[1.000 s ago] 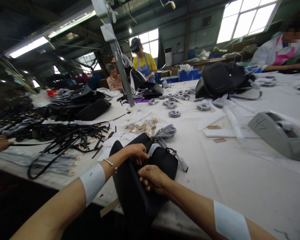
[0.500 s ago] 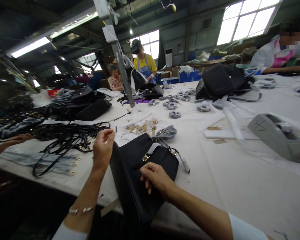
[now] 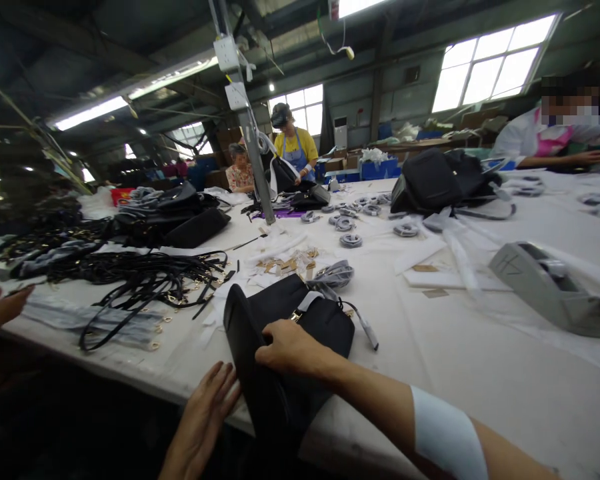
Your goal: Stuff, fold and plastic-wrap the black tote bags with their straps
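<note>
A black bag (image 3: 325,327) lies on the white table's near edge, its base panel turned toward the left. My right hand (image 3: 287,347) is closed on the bag beside its gold buckle, fingers curled at the edge of the base panel. Low at the bag's left side is my left hand (image 3: 213,400), fingers stretched out, holding nothing, its fingertips beside the panel. A wrapped grey strap bundle (image 3: 334,274) rests behind the bag, and a wrapped strap end hangs out to its right.
Black straps (image 3: 145,267) and piled bags (image 3: 180,217) cover the left. A grey tape dispenser (image 3: 545,287) stands at the right, a black bag (image 3: 430,183) behind. Another person's hand (image 3: 0,310) is at the far left; people work across and at the right.
My left hand has dropped from above the bag's upper left corner to its lower left side and opened. My right hand has moved left and gripped the bag's edge. The view has shifted slightly.
</note>
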`<state>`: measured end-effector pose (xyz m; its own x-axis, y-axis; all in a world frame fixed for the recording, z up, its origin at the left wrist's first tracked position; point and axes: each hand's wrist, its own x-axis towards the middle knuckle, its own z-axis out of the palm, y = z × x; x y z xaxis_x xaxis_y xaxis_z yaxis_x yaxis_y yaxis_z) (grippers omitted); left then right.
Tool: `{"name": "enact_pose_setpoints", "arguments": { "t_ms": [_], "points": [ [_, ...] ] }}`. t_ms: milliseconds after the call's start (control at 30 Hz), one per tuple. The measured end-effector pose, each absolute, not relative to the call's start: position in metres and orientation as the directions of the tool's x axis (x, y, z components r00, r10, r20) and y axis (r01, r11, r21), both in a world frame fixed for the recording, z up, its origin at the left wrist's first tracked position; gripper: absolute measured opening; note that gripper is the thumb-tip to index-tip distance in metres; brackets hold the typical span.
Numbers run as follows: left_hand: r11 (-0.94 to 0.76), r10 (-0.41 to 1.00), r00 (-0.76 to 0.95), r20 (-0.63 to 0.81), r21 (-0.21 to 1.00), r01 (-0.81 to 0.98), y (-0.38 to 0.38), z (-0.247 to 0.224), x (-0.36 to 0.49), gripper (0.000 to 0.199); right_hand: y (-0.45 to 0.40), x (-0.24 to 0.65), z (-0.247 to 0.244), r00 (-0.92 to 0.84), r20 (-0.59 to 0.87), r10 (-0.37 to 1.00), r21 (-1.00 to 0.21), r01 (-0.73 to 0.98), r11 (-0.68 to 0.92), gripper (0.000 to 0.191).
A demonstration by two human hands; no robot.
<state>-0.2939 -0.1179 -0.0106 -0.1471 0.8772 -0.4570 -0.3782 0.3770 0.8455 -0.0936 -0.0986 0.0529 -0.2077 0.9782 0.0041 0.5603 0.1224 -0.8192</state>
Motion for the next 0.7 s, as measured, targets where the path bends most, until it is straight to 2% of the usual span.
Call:
{"name": "enact_pose_setpoints", "arguments": {
  "t_ms": [33,100,167,233,367,467,500,533,600,667,700],
  "points": [
    [0.394,0.867,-0.137,-0.479,0.827,-0.402,-0.114,-0.009,-0.295,0.019,-0.097,-0.093,0.049,-0.192,-0.002,0.981,-0.835,0.540,0.104,0.006],
    [0.439,0.849,-0.104,-0.518,0.801,-0.408,-0.110,-0.009,-0.295,0.015,-0.101,-0.088,0.043,-0.151,-0.010,0.989,-0.901,0.430,0.057,0.009],
    [0.473,0.854,-0.030,-0.519,0.800,-0.368,-0.109,-0.008,-0.286,0.018,-0.111,-0.082,0.039,-0.142,-0.002,0.990,-0.972,0.232,0.031,0.015],
    [0.446,0.888,0.049,-0.457,0.832,-0.331,-0.110,0.000,-0.271,0.026,-0.123,-0.073,0.040,-0.163,0.031,0.986,-0.999,0.005,0.032,0.020],
    [0.140,0.989,0.076,-0.125,0.956,-0.256,-0.105,0.050,-0.236,0.052,-0.143,-0.048,0.053,-0.148,0.142,0.979,-0.921,-0.382,0.076,0.027],
    [-0.146,0.978,0.156,0.141,0.989,0.024,-0.100,0.113,-0.207,0.060,-0.156,-0.025,0.060,-0.006,0.235,0.972,-0.833,-0.516,0.199,0.037],
    [-0.261,0.945,0.247,0.216,0.950,0.169,-0.100,0.134,-0.194,0.058,-0.161,-0.018,0.059,0.042,0.247,0.968,-0.824,-0.517,0.232,0.040],
    [-0.386,0.897,0.350,0.269,0.862,0.328,-0.103,0.152,-0.179,0.053,-0.166,-0.012,0.055,0.081,0.243,0.967,-0.830,-0.499,0.250,0.041],
    [-0.631,0.759,0.582,0.292,0.553,0.544,-0.114,0.177,-0.143,0.038,-0.177,-0.005,0.040,0.148,0.179,0.973,-0.872,-0.433,0.226,0.045],
    [-0.806,0.589,0.787,0.184,0.210,0.554,-0.131,0.180,-0.103,0.024,-0.190,-0.003,0.016,0.207,0.042,0.977,-0.921,-0.370,0.118,0.047],
    [-0.861,0.507,0.856,0.100,0.098,0.499,-0.140,0.173,-0.085,0.019,-0.197,-0.003,0.003,0.204,-0.046,0.978,-0.942,-0.334,0.025,0.045]
  ]
}}
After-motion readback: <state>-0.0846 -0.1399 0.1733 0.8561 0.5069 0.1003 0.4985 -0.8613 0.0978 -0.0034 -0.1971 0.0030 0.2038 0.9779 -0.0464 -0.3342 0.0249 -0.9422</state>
